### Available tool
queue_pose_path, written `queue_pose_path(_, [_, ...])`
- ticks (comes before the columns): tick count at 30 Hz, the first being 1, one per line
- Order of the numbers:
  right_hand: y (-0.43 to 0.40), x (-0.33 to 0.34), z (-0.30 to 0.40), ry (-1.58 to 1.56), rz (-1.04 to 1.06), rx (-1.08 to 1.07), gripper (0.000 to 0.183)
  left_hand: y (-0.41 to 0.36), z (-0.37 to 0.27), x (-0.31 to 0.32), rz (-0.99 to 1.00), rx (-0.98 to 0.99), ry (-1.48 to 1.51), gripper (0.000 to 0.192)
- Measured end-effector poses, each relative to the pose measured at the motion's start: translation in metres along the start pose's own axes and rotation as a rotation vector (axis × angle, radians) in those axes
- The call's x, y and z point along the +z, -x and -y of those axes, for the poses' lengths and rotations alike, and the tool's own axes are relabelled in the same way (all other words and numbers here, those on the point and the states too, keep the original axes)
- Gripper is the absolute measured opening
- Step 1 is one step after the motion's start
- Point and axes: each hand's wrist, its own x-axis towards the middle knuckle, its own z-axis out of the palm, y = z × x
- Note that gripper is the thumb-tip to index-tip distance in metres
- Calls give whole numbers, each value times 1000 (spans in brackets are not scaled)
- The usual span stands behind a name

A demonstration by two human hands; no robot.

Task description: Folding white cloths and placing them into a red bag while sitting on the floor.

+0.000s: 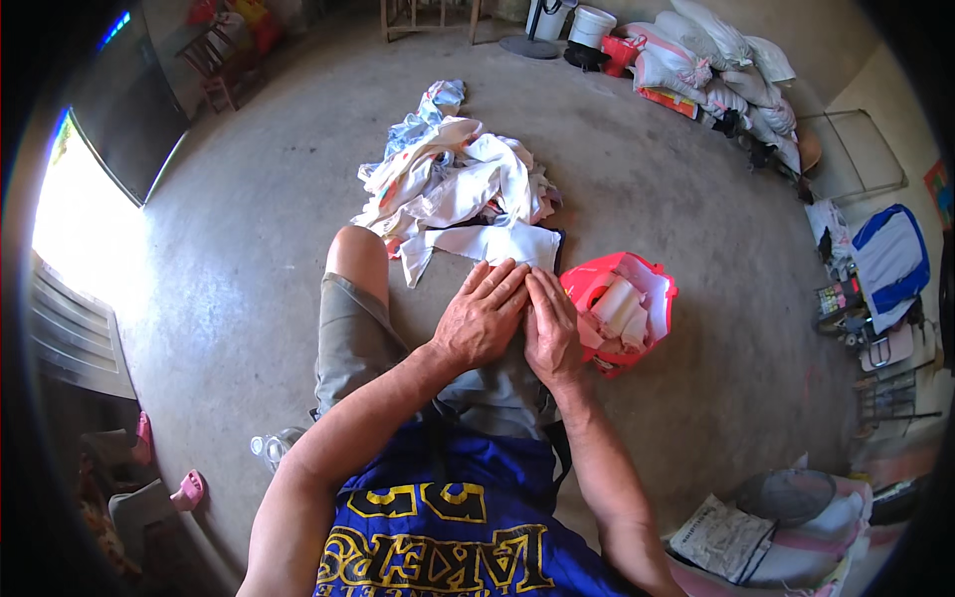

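My left hand (481,317) lies flat with its fingers stretched forward, its fingertips at the near edge of a white cloth strip (515,245). Close beside it on the right, my right hand (550,321) has its fingers together and slightly bent, the tips meeting those of the left. Whether anything lies under the palms is hidden. Beyond the strip, a heap of white and printed fabric scraps (462,172) rests on the concrete floor. Right of my right hand stands a red plastic bag (660,298), open at the top, with rolled pale cloth pieces (619,310) inside.
Filled sacks (671,63) are piled at the back right, near a red bucket (619,56) and a white bucket (592,28). A wooden chair (216,67) stands back left. Clear containers (276,446) sit by my left hip; pink slippers (190,490) lie lower left.
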Motion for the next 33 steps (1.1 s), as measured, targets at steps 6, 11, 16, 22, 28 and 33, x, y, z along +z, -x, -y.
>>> queue_pose_path(6, [8, 2, 2, -46, 54, 29, 48, 15, 7, -5, 10, -46, 45, 49])
queue_pose_path(11, [6, -12, -7, -66, 156, -2, 57, 19, 22, -16, 20, 29, -44, 48])
queue_pose_path(16, [-5, -25, -6, -15, 205, -39, 57, 8, 24, -15, -24, 64, -44, 45])
queue_pose_path(22, [1, -32, 6, 43, 151, -59, 49, 11, 15, -25, -34, 48, 36, 43])
queue_pose_path(28, [17, -42, 20, 28, 113, -101, 41, 24, -1, -49, -14, 28, 193, 42])
queue_pose_path(33, [22, -44, 19, -41, 88, -52, 43, 29, -1, -53, -40, -26, 318, 44])
